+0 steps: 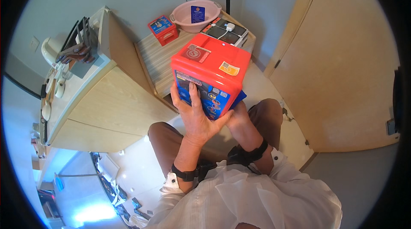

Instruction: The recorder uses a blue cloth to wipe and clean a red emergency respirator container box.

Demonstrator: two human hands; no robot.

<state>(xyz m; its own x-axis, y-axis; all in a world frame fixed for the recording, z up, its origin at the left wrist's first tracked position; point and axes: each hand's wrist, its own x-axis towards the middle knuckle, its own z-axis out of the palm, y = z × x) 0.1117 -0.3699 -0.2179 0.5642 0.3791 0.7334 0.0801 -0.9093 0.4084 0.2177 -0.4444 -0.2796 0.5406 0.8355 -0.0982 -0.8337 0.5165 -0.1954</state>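
A large red plastic box (212,65) with a blue printed side label and stickers on top is held up before me. My left hand (199,116) presses on its labelled side, fingers spread upward over the label. Beneath the box, near its lower right corner, is my right hand (239,113), its fingers hidden behind the box. A dark blue flat item (238,99) shows between the box and that hand; what it is cannot be told.
Behind the box, a low wooden cabinet top (154,63) bears a smaller red box (163,30), a pink basin (184,20) and a device with a white charger (230,27). A counter with a knife block (84,62) stands left; a wooden door (334,68) is right.
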